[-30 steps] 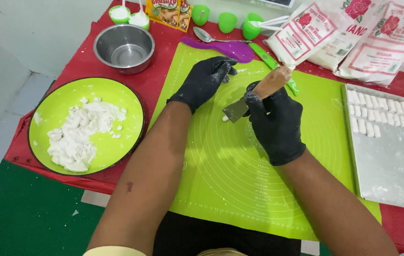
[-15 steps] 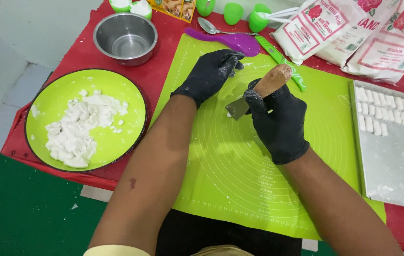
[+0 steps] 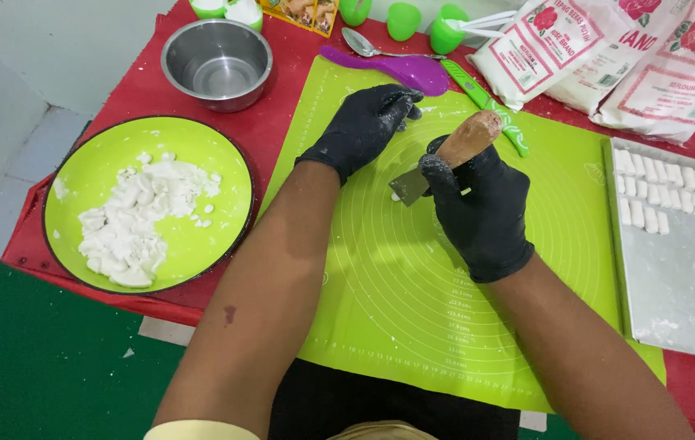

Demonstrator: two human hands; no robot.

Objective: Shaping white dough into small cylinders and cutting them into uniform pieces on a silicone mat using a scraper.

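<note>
Your right hand (image 3: 482, 208), in a black glove dusted with flour, is clenched around the rounded wooden handle of a scraper (image 3: 445, 159), its flat metal blade down on the smooth green mat (image 3: 380, 285) beside a small white dough bit (image 3: 395, 196). Your left hand (image 3: 364, 126), also gloved, rests curled on the mat just beyond, fingertips bent under; you cannot tell whether it pinches anything. Left, a glossy green plate (image 3: 79, 179) holds lumpy white dough. Soft white flour bags (image 3: 608, 57) with red rose labels lie top right.

Left hand (image 3: 364, 124) now farther from scraper (image 3: 445, 160).
</note>
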